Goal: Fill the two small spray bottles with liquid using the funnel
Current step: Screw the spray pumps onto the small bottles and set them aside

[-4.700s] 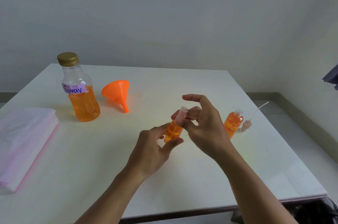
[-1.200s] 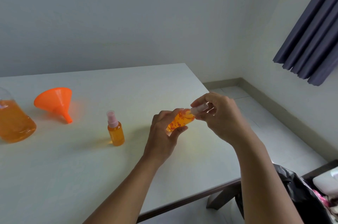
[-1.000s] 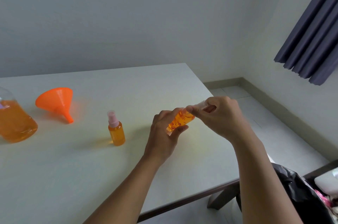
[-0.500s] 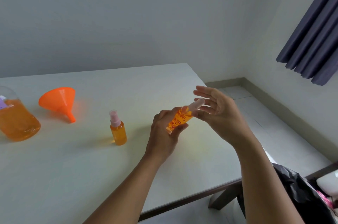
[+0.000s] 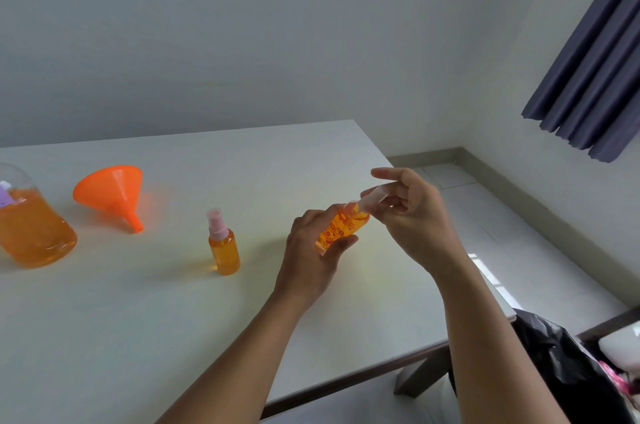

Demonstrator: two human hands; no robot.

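My left hand (image 5: 308, 252) grips a small spray bottle (image 5: 341, 226) full of orange liquid, tilted with its top toward the right, above the white table (image 5: 138, 313). My right hand (image 5: 412, 219) pinches that bottle's pale pink spray cap (image 5: 374, 196) between thumb and fingers, the index finger held out straight. A second small spray bottle (image 5: 223, 243), filled orange and capped pink, stands upright on the table to the left. The orange funnel (image 5: 112, 193) lies on its side farther left.
A large clear bottle (image 5: 31, 226) of orange liquid with a purple label stands at the left edge, partly cut off. The table's right edge drops to a tiled floor. A black bag (image 5: 568, 364) sits low at the right, and a dark curtain (image 5: 595, 67) hangs at the upper right.
My right hand's fingers closed round the cap, spread open, and now pinch it again. The left hand keeps the bottle tilted in the same place. The view has drifted slightly left.
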